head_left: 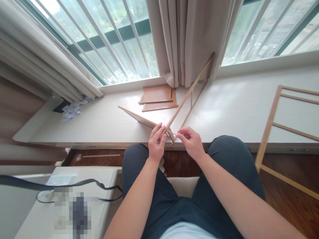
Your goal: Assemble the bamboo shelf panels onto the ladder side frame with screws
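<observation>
My left hand (157, 142) grips the near end of an upright wooden frame (185, 97), where it meets a wooden panel (139, 118) standing on edge to the left. Between the fingers of my right hand (190, 141) is a thin metal rod (171, 132). The rod points left, toward the joint under my left fingers. Whether its tip sits in the wood is hidden by those fingers. The frame slants away from me toward the curtain.
Flat wooden panels (158, 94) lie stacked behind the joint. At the right, another wooden frame (269, 127) leans against the white ledge (231, 109). Crumpled papers (71, 111) lie at the left, below the curtains. A white cabinet (109, 179) with a black strap (87, 181) stands lower left.
</observation>
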{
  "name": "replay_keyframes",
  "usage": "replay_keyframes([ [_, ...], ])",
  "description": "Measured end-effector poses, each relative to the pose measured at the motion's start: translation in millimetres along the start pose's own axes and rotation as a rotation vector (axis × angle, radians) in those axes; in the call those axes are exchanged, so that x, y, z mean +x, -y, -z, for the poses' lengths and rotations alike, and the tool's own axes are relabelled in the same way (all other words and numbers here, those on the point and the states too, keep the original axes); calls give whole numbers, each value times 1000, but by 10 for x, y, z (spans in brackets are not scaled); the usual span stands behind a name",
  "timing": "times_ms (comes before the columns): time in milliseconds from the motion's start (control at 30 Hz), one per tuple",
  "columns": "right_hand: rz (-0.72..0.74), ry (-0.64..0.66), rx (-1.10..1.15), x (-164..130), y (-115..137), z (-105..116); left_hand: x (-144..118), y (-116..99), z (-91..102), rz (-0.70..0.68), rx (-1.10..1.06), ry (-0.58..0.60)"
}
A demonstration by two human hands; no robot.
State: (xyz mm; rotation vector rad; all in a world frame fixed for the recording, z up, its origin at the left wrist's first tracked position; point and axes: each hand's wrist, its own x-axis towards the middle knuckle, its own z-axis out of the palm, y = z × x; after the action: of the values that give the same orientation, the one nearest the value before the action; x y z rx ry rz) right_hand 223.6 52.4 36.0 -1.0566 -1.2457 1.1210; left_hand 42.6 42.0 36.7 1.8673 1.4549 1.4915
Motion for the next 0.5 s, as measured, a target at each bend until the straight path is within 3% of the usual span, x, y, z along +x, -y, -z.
replay_keyframes([
  [500,-39,6,-51,-10,-3,3,-7,2,-6,44,-56,-8],
])
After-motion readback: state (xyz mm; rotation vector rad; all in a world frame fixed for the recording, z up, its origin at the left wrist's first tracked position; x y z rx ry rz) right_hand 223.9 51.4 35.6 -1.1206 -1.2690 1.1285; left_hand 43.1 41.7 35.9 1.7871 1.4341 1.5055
